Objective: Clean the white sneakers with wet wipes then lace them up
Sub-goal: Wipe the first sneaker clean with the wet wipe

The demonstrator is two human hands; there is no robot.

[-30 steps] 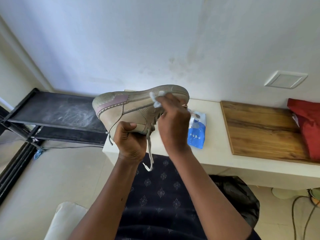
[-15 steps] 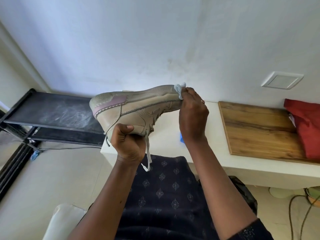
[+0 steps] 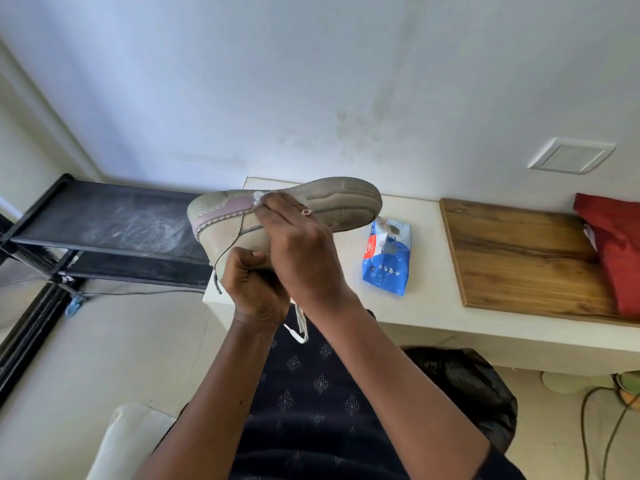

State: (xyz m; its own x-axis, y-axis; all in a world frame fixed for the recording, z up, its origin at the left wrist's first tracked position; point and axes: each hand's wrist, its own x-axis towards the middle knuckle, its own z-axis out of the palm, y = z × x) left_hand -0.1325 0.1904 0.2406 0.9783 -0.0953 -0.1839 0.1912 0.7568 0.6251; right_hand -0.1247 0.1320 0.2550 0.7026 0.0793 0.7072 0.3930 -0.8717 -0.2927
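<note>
Sneaker: I am holding the sneaker (image 3: 346, 199) up in the air before the wall. It is lying on its side with the sole facing up and away, heel to the left, toe to the right, over the left end of the table (image 3: 433, 317).
Left hand: I am gripping the sneaker from below with my left hand (image 3: 252, 285), fingers curled tight on its upper.
Right hand: I am reaching my right hand (image 3: 301, 251) across the side of the shoe and pinching a wipe (image 3: 258, 196) in the fingertips. A ring (image 3: 306, 212) is showing on one finger.
Wipe: it is showing as a small white wad just past my fingertips, pressing on the sole edge beside the pink heel patch.
Lace: a white lace (image 3: 300, 323) is hanging loose below both hands, over my lap.
Pack: the blue pack (image 3: 386, 261) is lying flat on the table, just right of the toe.
Board: a wooden board (image 3: 519, 258) is lying on the table right of the pack, apart from it, with a red cloth (image 3: 616, 251) resting on its right end.
Rack: a black rack (image 3: 114, 223) is standing left of the table.
Bag: a black bag (image 3: 467, 382) is sitting on the floor under the table.
</note>
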